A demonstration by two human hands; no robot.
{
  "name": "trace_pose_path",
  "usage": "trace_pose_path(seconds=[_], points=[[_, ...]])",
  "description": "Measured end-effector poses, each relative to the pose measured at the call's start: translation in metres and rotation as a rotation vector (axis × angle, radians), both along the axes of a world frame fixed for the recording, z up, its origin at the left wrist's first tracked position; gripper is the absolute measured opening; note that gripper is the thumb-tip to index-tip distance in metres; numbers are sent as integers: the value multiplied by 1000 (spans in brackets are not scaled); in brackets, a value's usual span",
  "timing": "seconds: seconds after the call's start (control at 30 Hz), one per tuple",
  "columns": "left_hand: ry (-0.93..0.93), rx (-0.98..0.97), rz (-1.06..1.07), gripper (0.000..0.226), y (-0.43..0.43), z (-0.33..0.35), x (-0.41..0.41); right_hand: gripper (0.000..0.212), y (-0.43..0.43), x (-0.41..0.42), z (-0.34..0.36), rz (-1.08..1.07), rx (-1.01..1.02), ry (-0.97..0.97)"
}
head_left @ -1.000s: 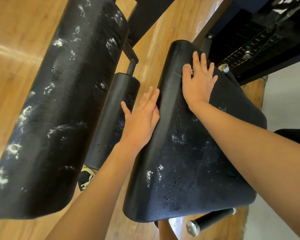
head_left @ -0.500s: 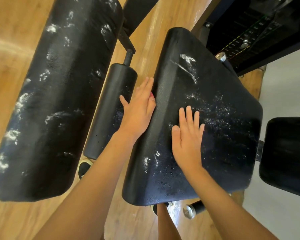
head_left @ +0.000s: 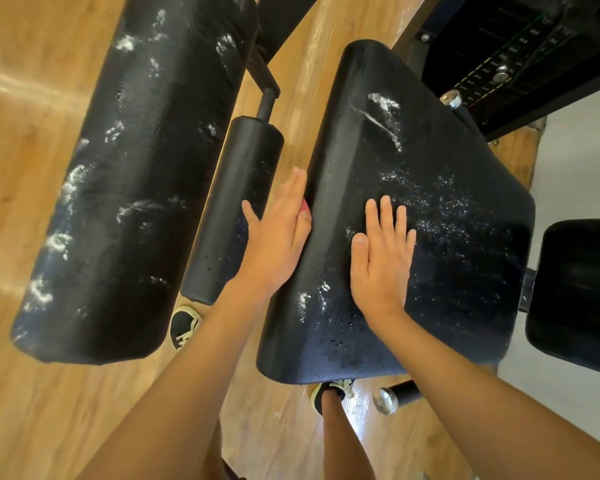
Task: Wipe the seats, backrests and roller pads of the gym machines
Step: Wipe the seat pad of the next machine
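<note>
On seat pad (head_left: 458, 299) | right hand (head_left: 378, 268) flat, fingers (head_left: 385, 213) straight, slid nearer | left hand (head_left: 278, 237) flat at edge, unmoved

Roller pad (head_left: 234, 209) between backrest (head_left: 136, 174) at left and seat (head_left: 447, 271) at right.

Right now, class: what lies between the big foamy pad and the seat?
The narrow roller pad and the left hand, over wooden floor; head view.

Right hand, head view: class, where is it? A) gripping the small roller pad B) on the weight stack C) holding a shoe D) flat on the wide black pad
D: the right hand lies with straight fingers flat on the white-flecked wide black pad.
</note>
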State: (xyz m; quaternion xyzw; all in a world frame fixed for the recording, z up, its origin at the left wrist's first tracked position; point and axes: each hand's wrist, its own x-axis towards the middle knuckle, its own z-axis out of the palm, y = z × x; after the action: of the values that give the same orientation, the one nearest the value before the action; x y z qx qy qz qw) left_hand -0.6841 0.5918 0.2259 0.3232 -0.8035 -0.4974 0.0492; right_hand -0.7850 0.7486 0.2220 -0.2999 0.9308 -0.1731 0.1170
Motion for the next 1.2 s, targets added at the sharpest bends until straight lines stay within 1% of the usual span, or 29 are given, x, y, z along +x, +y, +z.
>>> trace_pose_path(seconds=[0.17,0.3,0.43,0.6,0.7,0.8,0.97,1.1,1.2], points=[[-30,-3,-26,55,-15,-4,-18,56,-1,1,0,-7,0,2],[-5,27,7,55,4,-3,12,56,-1,1,0,-10,-3,4],[-40,30,85,54,34,-9,46,56,-2,2,1,-7,7,5],[-21,53,63,57,11,-2,16,56,-2,2,3,-7,35,18],[-10,82,105,56,11,-1,6,57,-2,2,2,-5,41,25],[-22,103,120,55,25,-4,29,56,-2,2,1,-3,38,27],[-99,165,140,54,59,8,80,55,-1,1,1,-1,35,30],[-60,124,60,54,36,4,58,55,-1,1,2,3,38,36],[-58,138,58,54,23,0,35,55,-2,1,1,-2,38,42]])
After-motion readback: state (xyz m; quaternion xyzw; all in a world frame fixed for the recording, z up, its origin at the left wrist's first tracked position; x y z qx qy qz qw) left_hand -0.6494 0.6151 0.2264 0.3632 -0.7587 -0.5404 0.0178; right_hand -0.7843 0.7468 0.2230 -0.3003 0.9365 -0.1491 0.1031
